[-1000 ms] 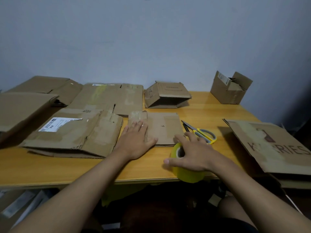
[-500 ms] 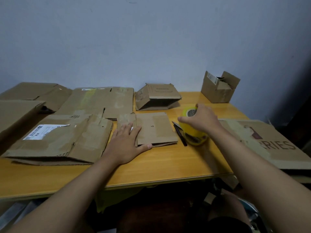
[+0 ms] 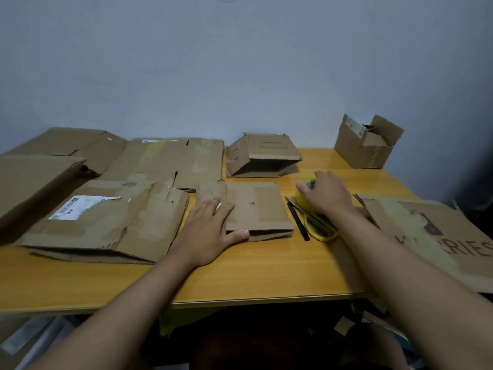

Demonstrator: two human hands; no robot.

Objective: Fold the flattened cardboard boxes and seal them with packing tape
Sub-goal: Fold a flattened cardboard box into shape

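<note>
A small flattened cardboard box (image 3: 256,206) lies in the middle of the wooden table (image 3: 266,271). My left hand (image 3: 208,231) presses flat on its left part, fingers spread and the thumb along its front edge. To the right, my right hand (image 3: 328,194) grips a yellow roll of packing tape (image 3: 302,200) from above, low over the table. My hand hides most of the roll. Scissors (image 3: 317,228) with yellow handles and black blades lie just in front of the roll.
A large flattened box with a white label (image 3: 106,222) lies left of my left hand, with more flat boxes (image 3: 165,161) behind it. A half-collapsed box (image 3: 264,153) and an open small box (image 3: 365,148) stand by the wall. Printed cardboard (image 3: 426,236) overhangs the right edge.
My right hand carried the tape roll from the table's front edge back and to the right, then lowered it beside the scissors. My left hand stayed on the small flattened box.
</note>
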